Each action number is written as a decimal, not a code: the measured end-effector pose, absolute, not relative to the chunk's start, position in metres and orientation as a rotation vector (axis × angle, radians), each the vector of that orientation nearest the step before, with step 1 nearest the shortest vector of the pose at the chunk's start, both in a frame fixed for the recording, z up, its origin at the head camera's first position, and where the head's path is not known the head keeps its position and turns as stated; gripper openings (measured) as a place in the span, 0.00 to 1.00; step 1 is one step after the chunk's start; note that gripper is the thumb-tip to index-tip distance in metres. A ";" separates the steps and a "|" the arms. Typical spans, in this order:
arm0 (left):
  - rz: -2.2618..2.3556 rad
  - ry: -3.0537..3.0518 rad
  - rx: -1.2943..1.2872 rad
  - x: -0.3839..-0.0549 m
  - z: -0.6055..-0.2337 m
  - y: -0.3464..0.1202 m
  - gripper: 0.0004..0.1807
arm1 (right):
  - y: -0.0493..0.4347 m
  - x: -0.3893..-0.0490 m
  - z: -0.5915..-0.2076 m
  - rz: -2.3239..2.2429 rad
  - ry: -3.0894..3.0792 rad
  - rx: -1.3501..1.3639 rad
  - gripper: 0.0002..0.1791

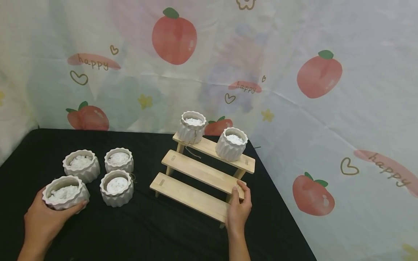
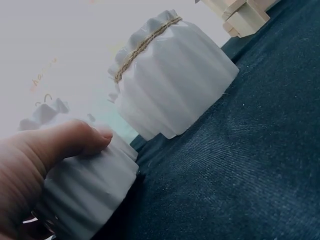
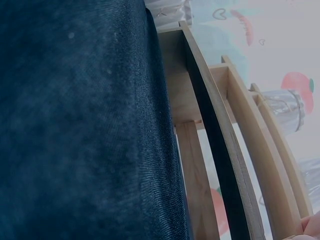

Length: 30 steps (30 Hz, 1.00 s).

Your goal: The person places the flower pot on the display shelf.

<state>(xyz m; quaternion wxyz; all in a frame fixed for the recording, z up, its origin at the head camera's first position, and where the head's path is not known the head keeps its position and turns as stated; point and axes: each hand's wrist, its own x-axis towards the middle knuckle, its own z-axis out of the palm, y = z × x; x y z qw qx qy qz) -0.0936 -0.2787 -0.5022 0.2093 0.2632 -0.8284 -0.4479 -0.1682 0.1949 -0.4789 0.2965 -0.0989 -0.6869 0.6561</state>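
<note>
At the lower left of the head view, my left hand grips a white fluted pot holding pale, crumbly filling. Its thumb lies across the ridged wall in the left wrist view; the other fingers are mostly hidden. My right hand holds the right end of the middle step of a three-step wooden stand, thumb at the front edge and fingers over the end. The right wrist view catches only its fingertips by a step. Two similar pots, a left one and a right one, stand on the top step.
Beside the held pot are a back pot, a far pot and a near pot tied with twine. All rest on a black cloth. A fruit-printed curtain hangs behind and along the right.
</note>
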 end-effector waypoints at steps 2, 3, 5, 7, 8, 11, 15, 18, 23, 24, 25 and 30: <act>-1.246 -2.304 0.738 -0.093 -0.502 -0.278 0.60 | 0.195 -0.168 -0.478 1.740 -1.831 -0.271 0.16; -1.247 -2.298 0.741 -0.093 -0.502 -0.278 0.60 | 0.195 -0.168 -0.478 1.739 -1.831 -0.274 0.16; -1.249 -2.287 0.747 -0.092 -0.502 -0.278 0.59 | 0.195 -0.168 -0.478 1.733 -1.838 -0.270 0.16; -1.251 -2.279 0.753 -0.092 -0.502 -0.278 0.59 | 0.195 -0.168 -0.479 1.736 -1.836 -0.269 0.15; -1.250 -2.277 0.755 -0.092 -0.501 -0.278 0.59 | 0.195 -0.168 -0.479 1.735 -1.839 -0.265 0.15; -1.243 -2.279 0.745 -0.092 -0.501 -0.278 0.59 | 0.195 -0.168 -0.480 1.731 -1.847 -0.268 0.15; -1.235 -2.289 0.735 -0.092 -0.500 -0.278 0.59 | 0.195 -0.168 -0.480 1.722 -1.855 -0.281 0.16; -1.243 -2.295 0.749 -0.092 -0.500 -0.278 0.59 | 0.195 -0.168 -0.479 1.726 -1.848 -0.278 0.16; -1.252 -2.305 0.755 -0.093 -0.499 -0.278 0.59 | 0.196 -0.167 -0.478 1.730 -1.846 -0.270 0.16; -1.247 -2.312 0.751 -0.093 -0.499 -0.277 0.59 | 0.196 -0.167 -0.478 1.726 -1.848 -0.273 0.16; -1.246 -2.314 0.746 -0.093 -0.499 -0.277 0.59 | 0.196 -0.167 -0.479 1.721 -1.851 -0.277 0.17; -1.251 -2.315 0.749 -0.092 -0.497 -0.277 0.59 | 0.196 -0.167 -0.480 1.723 -1.843 -0.274 0.17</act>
